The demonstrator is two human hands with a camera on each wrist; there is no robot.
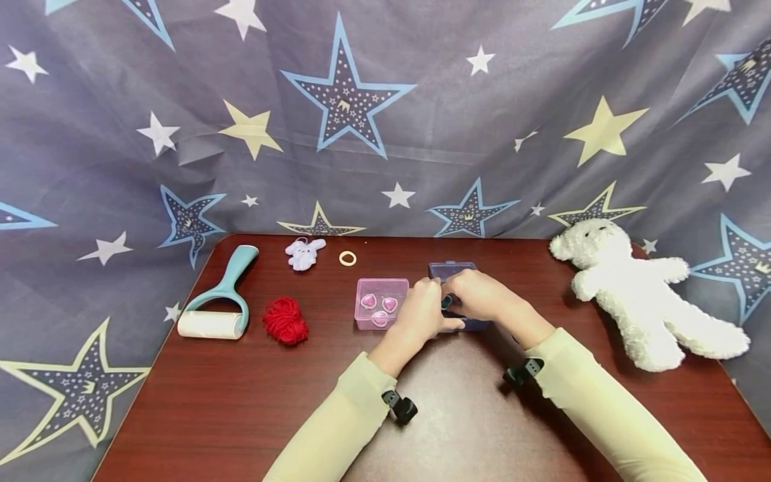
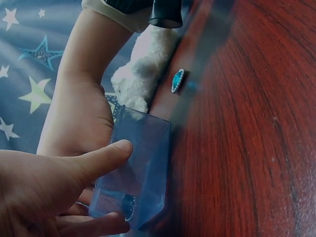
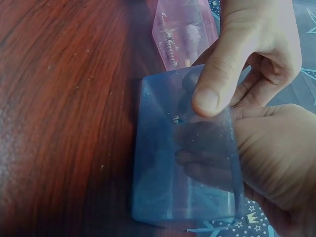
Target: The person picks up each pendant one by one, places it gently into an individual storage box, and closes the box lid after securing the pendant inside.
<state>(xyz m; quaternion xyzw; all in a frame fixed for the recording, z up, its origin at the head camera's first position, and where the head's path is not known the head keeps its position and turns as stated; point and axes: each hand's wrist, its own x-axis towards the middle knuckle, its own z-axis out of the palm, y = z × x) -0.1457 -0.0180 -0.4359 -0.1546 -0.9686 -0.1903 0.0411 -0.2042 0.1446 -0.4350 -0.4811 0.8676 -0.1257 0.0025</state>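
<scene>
While gripped, translucent blue plastic box

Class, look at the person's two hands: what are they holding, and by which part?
Both the left hand and the right hand hold the blue plastic box. The left thumb presses its broad face, with the grip along that side edge.

Both forearms in pale sleeves reach forward and converge at mid-table, each with a black mount strapped at the wrist. The left hand curls, thumb stretched forward and pressing flat, fingers folded beneath. The right hand meets it from the other side, knuckles up, fingers bent inward.
</scene>
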